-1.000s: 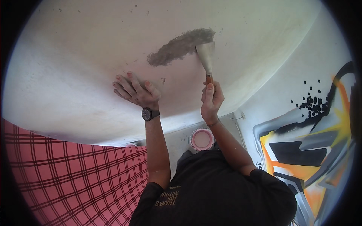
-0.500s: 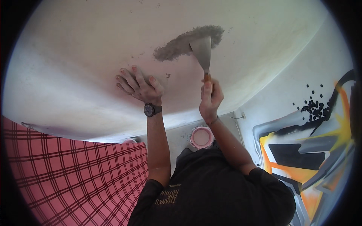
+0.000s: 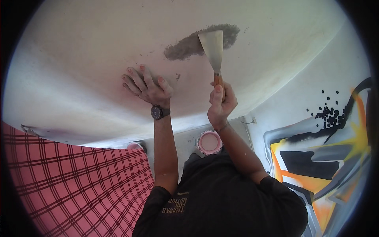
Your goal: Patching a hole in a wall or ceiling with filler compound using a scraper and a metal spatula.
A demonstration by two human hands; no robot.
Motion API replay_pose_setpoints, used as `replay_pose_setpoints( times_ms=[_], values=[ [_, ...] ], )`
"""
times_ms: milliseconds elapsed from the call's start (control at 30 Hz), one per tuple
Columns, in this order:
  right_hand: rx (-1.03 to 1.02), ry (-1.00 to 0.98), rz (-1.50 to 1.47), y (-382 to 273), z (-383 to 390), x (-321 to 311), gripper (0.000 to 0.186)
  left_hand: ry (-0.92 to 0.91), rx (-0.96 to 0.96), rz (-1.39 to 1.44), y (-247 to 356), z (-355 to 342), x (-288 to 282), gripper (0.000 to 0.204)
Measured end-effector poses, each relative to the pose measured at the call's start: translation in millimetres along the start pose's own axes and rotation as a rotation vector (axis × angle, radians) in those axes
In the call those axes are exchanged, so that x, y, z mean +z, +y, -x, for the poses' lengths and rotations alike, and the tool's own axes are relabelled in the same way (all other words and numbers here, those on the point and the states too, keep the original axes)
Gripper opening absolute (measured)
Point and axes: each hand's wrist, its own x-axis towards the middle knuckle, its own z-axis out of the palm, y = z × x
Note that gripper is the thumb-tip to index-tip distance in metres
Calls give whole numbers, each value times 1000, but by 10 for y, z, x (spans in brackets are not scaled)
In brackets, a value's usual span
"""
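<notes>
A long, rough grey patch (image 3: 183, 48) marks the pale wall (image 3: 98, 43) in front of me. My right hand (image 3: 222, 103) is closed round the wooden handle of a putty knife (image 3: 213, 49), thumb along the handle. Its wide metal blade lies over the right half of the patch and covers part of it. Lower left of the patch, my left hand (image 3: 148, 87) rests on the wall, fingers spread and holding nothing. White dust coats its fingers, and a dark watch (image 3: 159, 112) sits on that wrist.
Below, a pink-rimmed bucket (image 3: 209, 142) stands on the floor beside my body. Another pink container (image 3: 136, 145) shows partly behind the left forearm. Pink checked fabric (image 3: 75, 181) spreads at lower left. A painted wall with graffiti (image 3: 316, 162) rises on the right.
The putty knife's blade has shifted slightly up and turned, so its face looks lighter and broader. My left hand stays on the wall. The whole view has shifted slightly.
</notes>
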Motion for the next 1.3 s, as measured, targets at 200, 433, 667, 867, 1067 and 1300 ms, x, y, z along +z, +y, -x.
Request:
replay_pose_setpoints(
  times_ms=[200, 433, 667, 867, 1067, 1300],
  values=[
    [28, 41, -6, -16, 51, -2, 34, 19, 23, 6, 3, 15, 0, 58],
    [89, 56, 16, 169, 182, -39, 32, 19, 24, 0, -17, -36, 35, 59],
    [64, 77, -29, 220, 220, -10, 32, 17, 39, -5, -61, -19, 11, 59],
    [133, 115, -132, -139, -39, 80, 25, 2, 7, 9, -63, -82, -11, 59],
    [159, 139, -189, -228, -63, 154, 25, -9, 13, 1, -102, -127, -8, 58],
    [139, 164, -135, -166, 24, 157, 25, 3, 28, 16, -146, -158, -3, 58]
  ],
)
